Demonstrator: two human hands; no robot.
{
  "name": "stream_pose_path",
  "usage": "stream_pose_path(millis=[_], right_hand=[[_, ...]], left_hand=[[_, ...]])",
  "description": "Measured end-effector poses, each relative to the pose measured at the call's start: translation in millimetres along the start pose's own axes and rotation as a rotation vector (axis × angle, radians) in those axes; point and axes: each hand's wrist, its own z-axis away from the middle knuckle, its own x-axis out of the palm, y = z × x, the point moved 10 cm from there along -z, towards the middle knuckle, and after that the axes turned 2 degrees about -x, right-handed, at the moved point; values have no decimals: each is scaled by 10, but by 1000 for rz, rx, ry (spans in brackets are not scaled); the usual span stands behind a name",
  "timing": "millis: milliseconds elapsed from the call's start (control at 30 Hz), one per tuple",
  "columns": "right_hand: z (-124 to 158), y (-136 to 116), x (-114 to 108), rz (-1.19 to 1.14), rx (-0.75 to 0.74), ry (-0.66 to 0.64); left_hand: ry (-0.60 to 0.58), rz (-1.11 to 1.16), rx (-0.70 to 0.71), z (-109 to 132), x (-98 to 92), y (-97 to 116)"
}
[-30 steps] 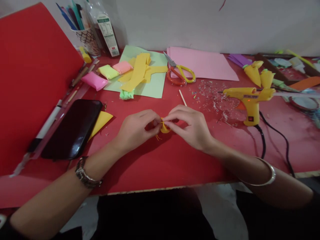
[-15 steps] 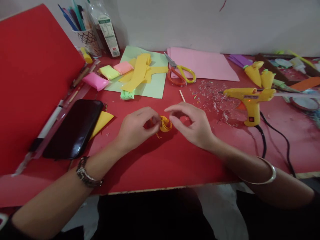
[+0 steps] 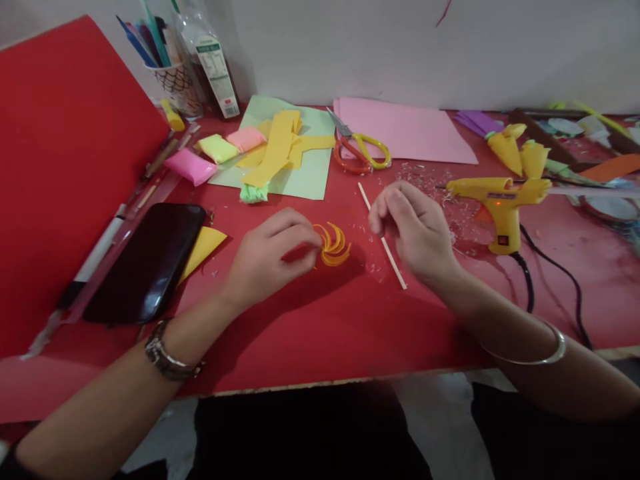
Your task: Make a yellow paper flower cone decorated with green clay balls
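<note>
My left hand (image 3: 267,257) pinches the left side of a small curled yellow-orange paper piece (image 3: 335,245), whose strips fan out on the red table (image 3: 325,320). My right hand (image 3: 415,230) hovers to the right of it, fingers loosely bent and holding nothing. It is just above a thin wooden stick (image 3: 395,265) that lies on the table. The yellow glue gun (image 3: 500,200) stands a short way to the right of that hand.
A black phone (image 3: 145,263) and a yellow paper triangle (image 3: 205,243) lie at the left beside a big red sheet (image 3: 65,167). Farther back are scissors (image 3: 360,150), pink paper (image 3: 405,130), green paper with yellow strips (image 3: 280,143), clay packets and a pen cup (image 3: 175,83).
My right hand has let go of the curled paper piece and moved right and back, toward the glue gun. The strips have sprung open into a fan. The stick now shows in full.
</note>
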Motion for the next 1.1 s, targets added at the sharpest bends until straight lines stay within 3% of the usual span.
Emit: stream_pose_path(millis=[167, 300, 367, 433, 533, 633, 767, 933, 1100], right_hand=[[29, 103, 81, 197, 60, -81], [56, 56, 143, 331, -4, -119], [51, 28, 152, 333, -24, -148], [58, 8, 233, 327, -38, -271], [173, -41, 477, 324, -100, -593], [289, -26, 602, 353, -125, -767], [319, 51, 644, 409, -130, -787], [319, 37, 686, 513, -228, -791], [286, 60, 648, 575, -228, -743]], left_hand=[[-102, -8, -55, -8, 78, -41], [-19, 52, -207, -8, -71, -193], [-38, 87, -257, 5, -89, -267], [-160, 88, -235, 15, -5, -270], [-353, 63, -150, 49, 153, -205], [-438, 45, -130, 74, 240, -175], [-490, 62, -169, 95, 325, -187], [-464, 158, -213, 94, 331, -223], [-435, 71, -152, 79, 284, -197]])
